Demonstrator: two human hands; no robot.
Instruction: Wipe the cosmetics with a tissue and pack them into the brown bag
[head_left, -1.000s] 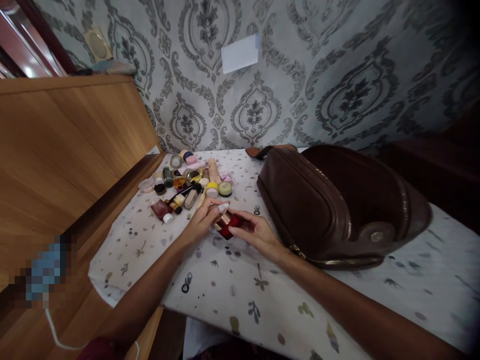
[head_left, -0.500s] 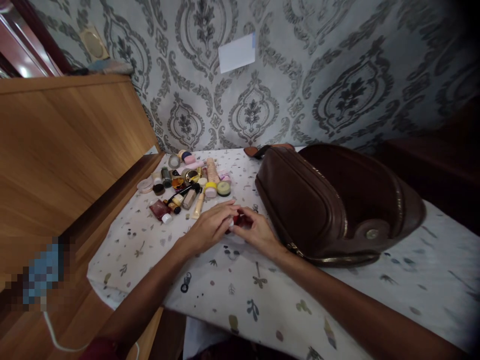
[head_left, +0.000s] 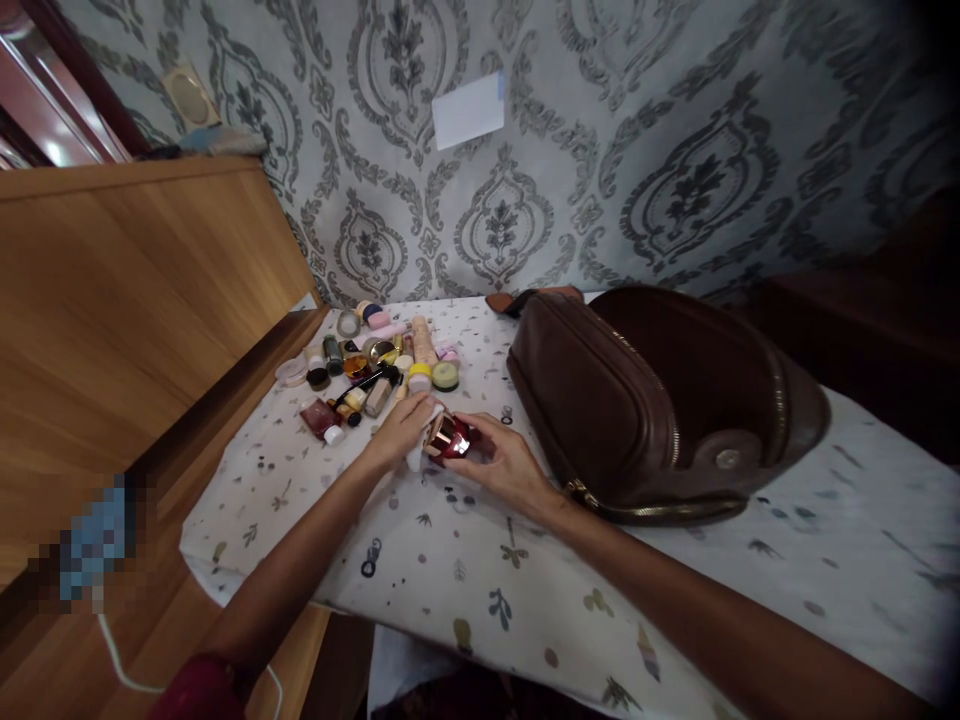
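Note:
My right hand (head_left: 508,462) grips a small red glass bottle with a shiny rose-gold cap (head_left: 447,438) between thumb and fingers, tilted with its cap towards the left. Pinched in my left hand (head_left: 401,432) is a white tissue (head_left: 415,455), which lies against the cap end of the bottle. Both hands are just above the patterned white cloth. Left of them and behind lies a cluster of cosmetics, among them a dark red bottle with a white cap (head_left: 321,420), a yellow-lidded jar (head_left: 420,377) and a peach tube (head_left: 423,342).
A large brown leather bag (head_left: 645,400) stands unzipped to the right, close to my right hand. The patterned cloth (head_left: 442,570) covers the tabletop. At the left rises a wooden panel (head_left: 142,270); a papered wall (head_left: 495,215) closes off the back.
My hands have drawn apart, and the bottle, mostly hidden before, has come into view in the right hand. The left hand has moved slightly left with the tissue.

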